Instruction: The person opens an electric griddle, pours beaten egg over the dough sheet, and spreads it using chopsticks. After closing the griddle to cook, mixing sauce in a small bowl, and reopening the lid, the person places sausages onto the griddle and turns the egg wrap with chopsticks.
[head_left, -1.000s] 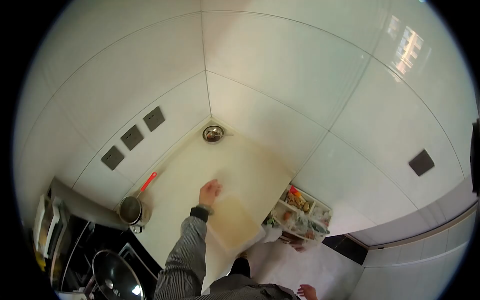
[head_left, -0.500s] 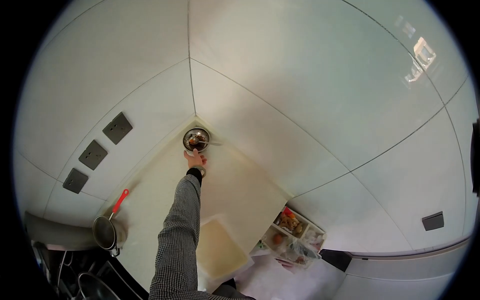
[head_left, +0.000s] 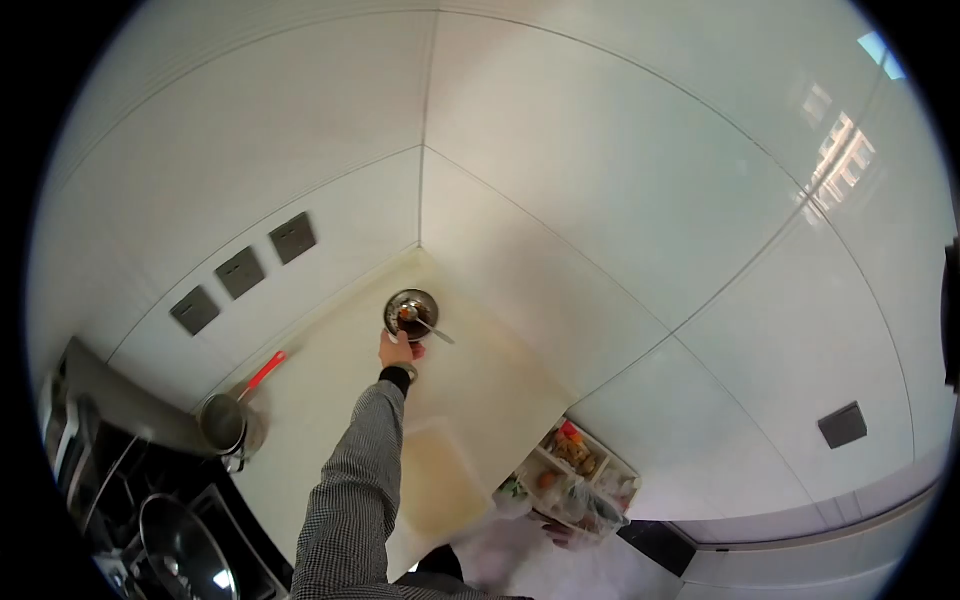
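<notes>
Head view: the left hand has fingers gripping the metal bowl, near side. Grasp made; whether lifted, I can't tell.

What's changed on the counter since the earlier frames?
The left hand went forward to the metal bowl, took hold of its near side and drew it away from the corner, spoon inside. The right hand left the view. The red-handled pot stayed put.
</notes>
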